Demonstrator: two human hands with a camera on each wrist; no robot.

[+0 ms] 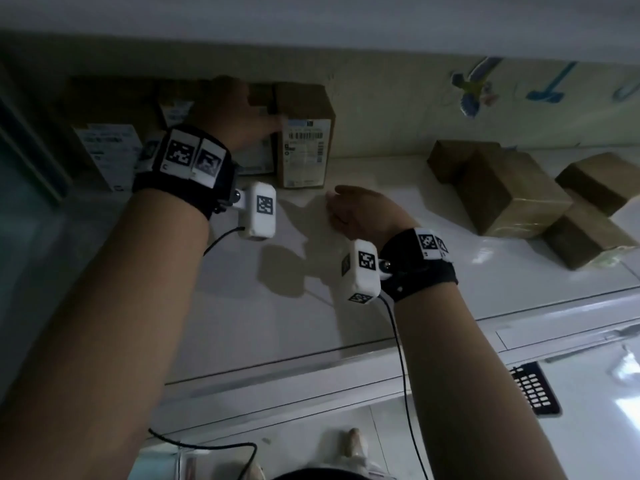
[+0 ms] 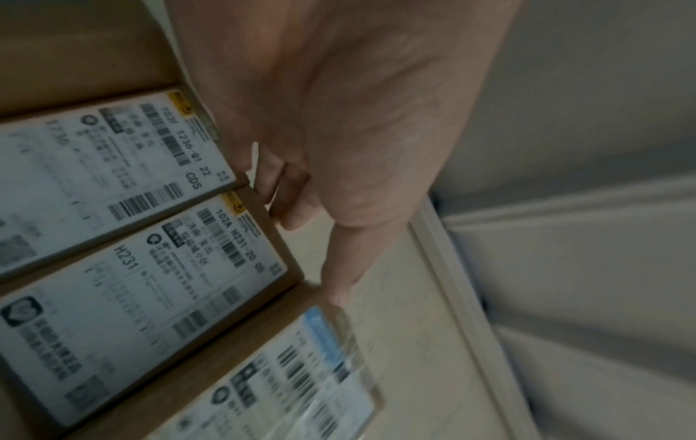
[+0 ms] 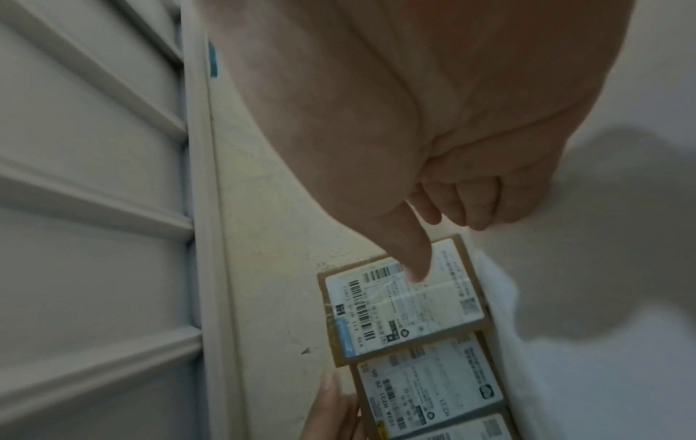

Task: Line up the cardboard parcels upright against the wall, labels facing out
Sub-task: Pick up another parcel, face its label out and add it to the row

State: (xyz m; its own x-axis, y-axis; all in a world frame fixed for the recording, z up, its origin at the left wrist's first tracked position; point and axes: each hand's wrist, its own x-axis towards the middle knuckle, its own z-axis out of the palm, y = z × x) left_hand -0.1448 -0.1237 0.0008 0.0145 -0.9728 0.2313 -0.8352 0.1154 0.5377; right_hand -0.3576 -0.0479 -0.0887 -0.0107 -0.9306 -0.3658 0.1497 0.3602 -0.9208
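My left hand (image 1: 239, 109) reaches up over the row, fingers curled on the top of the second labelled parcel (image 2: 143, 297), thumb (image 2: 342, 268) touching the top corner of the end parcel (image 1: 304, 136). My right hand (image 1: 363, 211) hovers low over the white surface (image 1: 242, 306), fingers loosely curled, holding nothing. The row stands upright against the cream wall (image 1: 381, 109), long axes vertical, white barcode labels facing me. The boxes are brown cardboard, rectangular, some taped. To the right, unlabelled brown parcels (image 1: 512, 192) lie jumbled on the surface, well apart from the row.
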